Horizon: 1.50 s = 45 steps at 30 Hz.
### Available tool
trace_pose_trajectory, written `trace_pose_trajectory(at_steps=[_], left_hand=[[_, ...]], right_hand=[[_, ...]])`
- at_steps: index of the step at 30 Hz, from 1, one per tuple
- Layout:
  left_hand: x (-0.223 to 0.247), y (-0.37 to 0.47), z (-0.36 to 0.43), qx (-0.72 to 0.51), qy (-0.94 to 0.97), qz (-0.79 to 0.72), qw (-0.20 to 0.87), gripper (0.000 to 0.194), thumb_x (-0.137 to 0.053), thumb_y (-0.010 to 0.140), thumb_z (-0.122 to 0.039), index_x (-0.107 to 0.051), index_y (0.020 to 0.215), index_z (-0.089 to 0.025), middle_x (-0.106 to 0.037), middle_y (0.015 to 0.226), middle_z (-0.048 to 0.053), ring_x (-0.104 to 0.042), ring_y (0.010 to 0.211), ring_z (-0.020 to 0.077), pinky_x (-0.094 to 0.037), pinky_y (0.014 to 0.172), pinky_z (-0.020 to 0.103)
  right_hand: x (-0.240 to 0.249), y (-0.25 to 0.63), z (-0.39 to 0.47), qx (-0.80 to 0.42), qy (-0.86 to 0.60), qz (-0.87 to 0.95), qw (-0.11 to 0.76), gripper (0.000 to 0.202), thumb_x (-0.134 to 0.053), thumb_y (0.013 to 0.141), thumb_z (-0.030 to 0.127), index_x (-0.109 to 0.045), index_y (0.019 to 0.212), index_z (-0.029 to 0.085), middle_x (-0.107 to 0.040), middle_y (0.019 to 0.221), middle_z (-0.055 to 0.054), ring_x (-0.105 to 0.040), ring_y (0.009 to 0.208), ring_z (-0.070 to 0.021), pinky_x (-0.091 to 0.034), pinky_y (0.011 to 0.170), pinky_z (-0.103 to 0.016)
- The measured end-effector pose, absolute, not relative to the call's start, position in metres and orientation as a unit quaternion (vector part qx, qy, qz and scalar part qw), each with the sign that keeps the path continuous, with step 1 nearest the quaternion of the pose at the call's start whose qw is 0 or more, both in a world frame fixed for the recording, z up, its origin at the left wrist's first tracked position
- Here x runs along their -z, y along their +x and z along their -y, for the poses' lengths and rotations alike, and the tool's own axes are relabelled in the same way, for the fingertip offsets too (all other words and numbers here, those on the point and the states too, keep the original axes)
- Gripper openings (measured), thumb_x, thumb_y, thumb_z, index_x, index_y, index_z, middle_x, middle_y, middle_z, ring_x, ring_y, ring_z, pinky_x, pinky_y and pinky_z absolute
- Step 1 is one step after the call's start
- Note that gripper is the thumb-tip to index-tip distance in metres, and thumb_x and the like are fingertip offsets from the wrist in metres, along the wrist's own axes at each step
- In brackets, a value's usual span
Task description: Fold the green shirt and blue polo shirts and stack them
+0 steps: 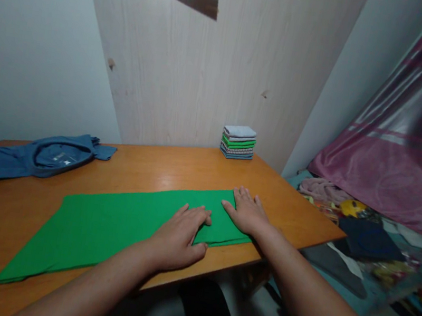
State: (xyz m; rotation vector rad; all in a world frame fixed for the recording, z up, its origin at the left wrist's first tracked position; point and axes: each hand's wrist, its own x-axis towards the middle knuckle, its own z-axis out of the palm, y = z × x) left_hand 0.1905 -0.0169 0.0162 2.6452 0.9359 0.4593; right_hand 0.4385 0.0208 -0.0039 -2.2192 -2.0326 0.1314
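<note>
A green cloth garment (112, 222), folded into a long layered strip, lies flat along the front of the wooden table. My left hand (182, 236) rests palm down on its near edge, right of the middle, fingers stretched out and the thumb at the table side. At the strip's right end, my right hand (244, 211) lies flat with its fingers spread over the end edge. Neither hand grips the cloth. The wider, slanted end of the strip reaches toward the table's front left.
A stack of folded cloths (238, 142) stands at the table's back right. A crumpled blue garment (59, 155) lies at the back left. The wooden table (287, 207) meets a panelled wall behind. Clothes and other items cover a low surface at right, below a pink curtain (389, 170).
</note>
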Motion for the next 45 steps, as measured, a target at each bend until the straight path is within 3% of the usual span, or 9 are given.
trace_pose_trajectory(at_steps=[6, 12, 15, 20, 24, 27, 30, 34, 45], left_hand=[[-0.022, 0.19, 0.017, -0.229, 0.92, -0.274, 0.161, 0.017, -0.054, 0.076, -0.014, -0.054, 0.088, -0.025, -0.062, 0.122, 0.006, -0.052, 0.122, 0.0232, -0.042, 0.106, 0.041], [-0.023, 0.185, 0.019, -0.214, 0.927, -0.26, 0.168, 0.017, -0.054, 0.074, -0.011, -0.059, 0.083, -0.024, -0.063, 0.115, 0.006, -0.053, 0.116, 0.0233, -0.044, 0.1, 0.039], [-0.023, 0.186, 0.018, -0.223, 0.92, -0.264, 0.184, 0.006, -0.057, 0.084, -0.021, -0.061, 0.081, -0.024, -0.065, 0.11, 0.006, -0.056, 0.11, 0.0225, -0.045, 0.097, 0.038], [-0.03, 0.2, 0.006, -0.21, 0.889, -0.355, 0.201, 0.038, -0.037, 0.1, -0.044, -0.06, 0.079, -0.022, -0.066, 0.082, 0.004, -0.059, 0.079, 0.0197, -0.048, 0.076, 0.035], [-0.032, 0.205, -0.003, -0.187, 0.901, -0.373, 0.116, 0.029, -0.049, 0.095, -0.047, -0.064, 0.1, -0.022, -0.069, 0.102, 0.007, -0.062, 0.097, 0.0248, -0.048, 0.086, 0.039], [-0.023, 0.199, -0.007, -0.158, 0.913, -0.374, 0.032, 0.055, -0.054, 0.089, -0.063, -0.062, 0.123, -0.021, -0.059, 0.137, 0.014, -0.048, 0.131, 0.0337, -0.032, 0.111, 0.051], [-0.012, 0.191, -0.01, -0.119, 0.905, -0.408, 0.024, 0.084, -0.04, 0.087, -0.077, -0.046, 0.146, -0.018, -0.035, 0.16, 0.016, -0.023, 0.15, 0.0355, -0.013, 0.121, 0.055], [-0.006, 0.187, -0.012, -0.085, 0.9, -0.426, 0.037, 0.098, -0.031, 0.083, -0.084, -0.036, 0.154, -0.017, -0.024, 0.164, 0.017, -0.013, 0.153, 0.0348, -0.007, 0.122, 0.057], [0.0, 0.188, -0.015, -0.07, 0.903, -0.422, 0.034, 0.103, -0.023, 0.083, -0.087, -0.03, 0.157, -0.016, -0.02, 0.164, 0.016, -0.01, 0.153, 0.0343, -0.003, 0.121, 0.059]], right_hand=[[0.005, 0.439, -0.021, -0.037, -0.735, 0.673, 0.07, 0.091, -0.017, 0.094, 0.073, -0.019, 0.16, 0.01, -0.013, 0.166, -0.016, -0.011, 0.153, -0.0298, -0.004, 0.12, -0.053], [0.006, 0.438, -0.021, -0.033, -0.736, 0.673, 0.069, 0.092, -0.018, 0.093, 0.075, -0.018, 0.16, 0.011, -0.015, 0.165, -0.017, -0.012, 0.153, -0.0306, -0.004, 0.12, -0.054], [0.006, 0.437, -0.022, -0.037, -0.738, 0.671, 0.062, 0.093, -0.016, 0.093, 0.075, -0.017, 0.16, 0.011, -0.014, 0.166, -0.017, -0.011, 0.153, -0.0304, -0.003, 0.12, -0.053], [0.007, 0.437, -0.022, -0.031, -0.737, 0.673, 0.065, 0.092, -0.018, 0.094, 0.074, -0.017, 0.16, 0.01, -0.015, 0.165, -0.018, -0.011, 0.153, -0.0303, -0.003, 0.12, -0.054], [0.008, 0.438, -0.021, -0.029, -0.735, 0.673, 0.075, 0.091, -0.019, 0.094, 0.074, -0.02, 0.159, 0.011, -0.017, 0.165, -0.017, -0.013, 0.153, -0.0301, -0.005, 0.12, -0.055], [0.009, 0.438, -0.021, -0.029, -0.735, 0.673, 0.077, 0.09, -0.02, 0.094, 0.073, -0.022, 0.159, 0.01, -0.018, 0.165, -0.017, -0.014, 0.152, -0.0303, -0.006, 0.12, -0.055], [0.009, 0.439, -0.021, -0.028, -0.733, 0.676, 0.074, 0.09, -0.02, 0.094, 0.073, -0.022, 0.159, 0.01, -0.017, 0.165, -0.017, -0.013, 0.152, -0.0303, -0.006, 0.12, -0.055], [0.009, 0.438, -0.02, -0.03, -0.734, 0.674, 0.071, 0.09, -0.02, 0.094, 0.073, -0.022, 0.159, 0.01, -0.017, 0.165, -0.016, -0.012, 0.153, -0.03, -0.007, 0.12, -0.056], [-0.005, 0.43, -0.02, -0.018, -0.74, 0.671, 0.045, 0.089, -0.022, 0.095, 0.071, -0.024, 0.158, 0.009, -0.019, 0.164, -0.019, -0.013, 0.152, -0.0326, -0.002, 0.119, -0.058]])
